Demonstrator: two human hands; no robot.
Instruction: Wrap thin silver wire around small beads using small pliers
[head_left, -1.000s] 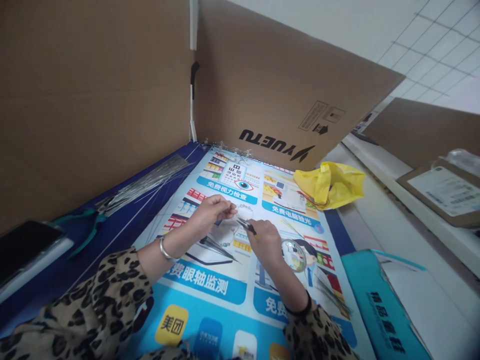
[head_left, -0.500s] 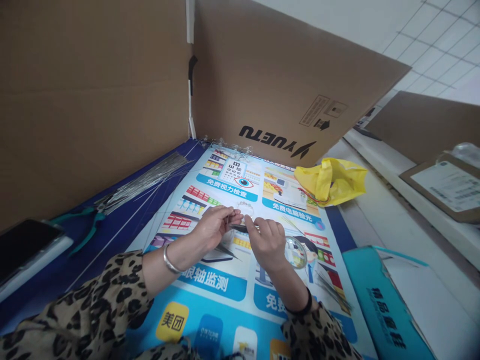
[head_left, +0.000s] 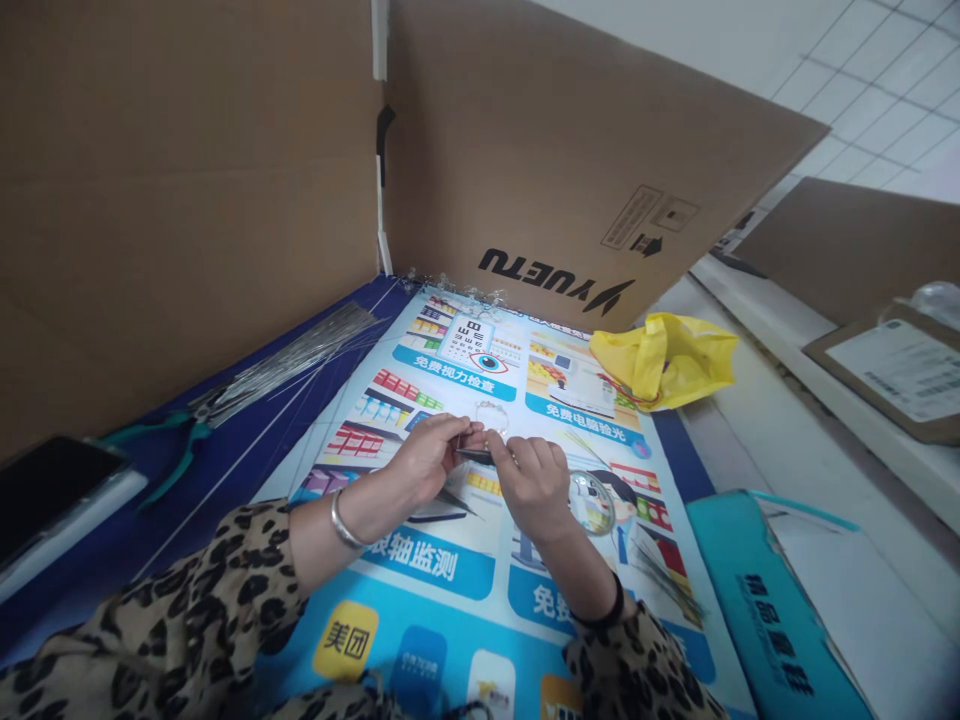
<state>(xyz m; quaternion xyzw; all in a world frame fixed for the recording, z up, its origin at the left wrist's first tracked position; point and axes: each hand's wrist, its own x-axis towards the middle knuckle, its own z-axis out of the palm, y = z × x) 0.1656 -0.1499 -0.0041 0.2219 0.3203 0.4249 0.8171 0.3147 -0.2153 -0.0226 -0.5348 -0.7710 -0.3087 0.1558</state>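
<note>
Risks first, biggest down. Tall brown cardboard panels (head_left: pixel 592 170) meet in a taped corner over the blue-topped counter (head_left: pixel 236 488); if the tape let go, one could tip onto the work. The glossy blue-and-white printed sheet (head_left: pixel 450 610) may creep underneath if an arm drags on it. Loose bundle of straight silvery wires (head_left: pixel 307 355) lies touching the teal-handled pliers (head_left: pixel 184 455); lifting the pliers carelessly could rake wires out.

Right hand (head_left: pixel 534 482): fingers closed on a slim dark metal tool (head_left: pixel 474 456), its end close by the left fingertips. Main hazard, I judge: a slip from over-squeezing would nick those fingers. Left hand (head_left: pixel 433 458): thumb and finger pinched together, apparently on the small clear beaded loop (head_left: pixel 492 408), which stands up between the two hands, above the sheet. Uneven pull could bend it or let it spring away; glare and thinness make the grip hard to read.

Containers, same order. Turquoise cardboard box with dark lettering (head_left: pixel 772 610), lower right: contents cannot be told. Crumpled bright-yellow plastic bag (head_left: pixel 667 362), far right of the sheet: something bulges faintly inside, unidentified. Round clear-rimmed object (head_left: pixel 591 503) beside the right wrist: shallow dish or coil, cannot say; print shows through its middle.
</note>
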